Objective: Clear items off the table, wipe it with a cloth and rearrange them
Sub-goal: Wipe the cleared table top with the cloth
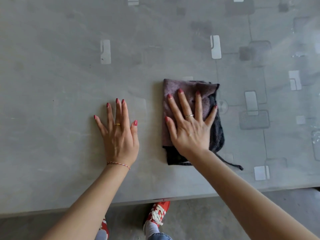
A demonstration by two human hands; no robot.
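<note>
A folded purple and black cloth (174, 90) lies flat on the grey table (60, 80), right of centre. My right hand (188, 125) presses on it with fingers spread and straight. A thin black thread trails from the cloth's near right corner. My left hand (119, 134) rests flat on the bare table surface, a hand's width to the left of the cloth, fingers straight. No other items are on the visible part of the table.
The table has a grey covering with pale and dark rectangles printed on it. Its near edge (155, 200) runs across the bottom of the view. Below it are the grey floor and my red and white shoes (158, 213).
</note>
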